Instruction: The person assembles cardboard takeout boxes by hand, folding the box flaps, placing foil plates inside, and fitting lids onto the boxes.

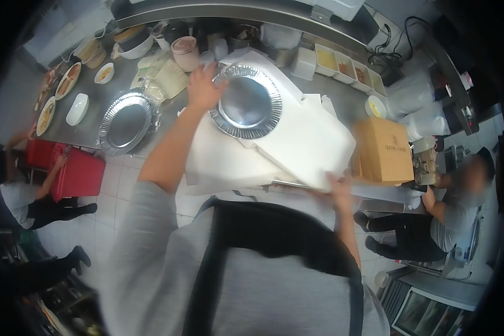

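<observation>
A round silver foil plate lies on a stack of large white paper sheets on the steel counter in front of me. My left hand is at the plate's left rim, fingers spread and touching it. Down at the near right corner of the paper, my right hand grips the sheet edge; it is somewhat blurred. The sheets lie askew and overhang the counter's near edge. Left of them, more foil plates sit in clear plastic wrap.
A brown paper bag stands right of the sheets, with white food tubs behind. White dishes are at the left. Red bins and a person are left; another person is right.
</observation>
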Motion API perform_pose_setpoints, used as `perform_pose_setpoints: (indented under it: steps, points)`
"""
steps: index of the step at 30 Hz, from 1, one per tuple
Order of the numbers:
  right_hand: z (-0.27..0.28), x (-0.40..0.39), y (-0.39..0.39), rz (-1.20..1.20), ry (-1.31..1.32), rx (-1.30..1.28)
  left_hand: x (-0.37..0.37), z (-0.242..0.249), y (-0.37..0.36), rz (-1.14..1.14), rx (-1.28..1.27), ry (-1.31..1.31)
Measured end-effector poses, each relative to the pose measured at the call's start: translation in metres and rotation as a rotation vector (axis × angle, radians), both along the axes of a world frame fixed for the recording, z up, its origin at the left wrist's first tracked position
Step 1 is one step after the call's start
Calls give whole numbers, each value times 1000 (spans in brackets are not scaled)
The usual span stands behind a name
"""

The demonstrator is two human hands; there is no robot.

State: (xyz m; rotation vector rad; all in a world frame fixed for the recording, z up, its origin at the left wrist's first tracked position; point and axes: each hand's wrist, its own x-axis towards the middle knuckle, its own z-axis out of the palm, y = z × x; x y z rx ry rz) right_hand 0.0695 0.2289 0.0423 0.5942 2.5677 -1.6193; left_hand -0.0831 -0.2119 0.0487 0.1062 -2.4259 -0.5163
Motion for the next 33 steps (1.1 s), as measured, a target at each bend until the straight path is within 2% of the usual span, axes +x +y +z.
perform_pose_setpoints:
  steps: [1, 2, 3, 4, 5, 7, 9, 11, 12, 14, 16, 18, 19, 21, 22, 24, 26, 28, 29, 32, 33]
  points:
    - [-23, -4, 10, 68, 96, 15, -6, -12, -12, -40, 186, -80]
    - [-35, -8, 18, 139, 194, 29, -4, -13, -20, -66, 188, -204]
    - [-16, -13, 24, 182, 207, 203, -2, -12, -26, -90, 188, -324]
    - [-1, -26, 37, 255, 312, 243, 1, -11, -27, -112, 187, -446]
    - [14, -43, 54, 329, 415, 282, 11, -7, -24, -166, 333, -540]
    - [54, -86, 88, 334, 276, 525, 52, 12, -12, -267, 628, -731]
    - [98, -137, 96, 400, 260, 551, 118, 46, 28, -298, 932, -860]
    - [110, -202, 91, 345, 302, 820, 164, 20, 55, -321, 1212, -898]
    - [116, -228, 77, 347, 433, 802, 190, 18, 80, -325, 1389, -779]
    - [125, -268, 35, 312, 716, 829, 217, 23, 117, -261, 1695, -756]
    - [130, -271, -7, 274, 954, 881, 226, 34, 137, -252, 1787, -839]
    - [136, -252, -42, 286, 1127, 901, 233, 22, 131, -463, 1610, -990]
    - [132, -240, -49, 336, 997, 826, 237, 18, 125, -567, 1517, -1057]
    - [115, -203, -50, 422, 738, 674, 231, 26, 94, -600, 1169, -1136]
    - [103, -186, -44, 413, 692, 656, 223, 32, 80, -612, 993, -1171]
    - [73, -155, -30, 427, 566, 629, 195, 46, 63, -398, 737, -787]
    - [45, -127, -21, 500, 467, 602, 148, 47, 56, -315, 377, -522]
    - [18, -112, -26, 515, 330, 564, 94, 9, 53, -245, 207, -345]
    - [-1, -111, -33, 525, 389, 650, 69, -5, 53, -232, 190, -469]
    - [-13, -107, -67, 620, 255, 843, 33, -28, 52, -264, 131, -740]
    - [-10, -106, -72, 629, 231, 829, 31, -23, 53, -286, 110, -812]
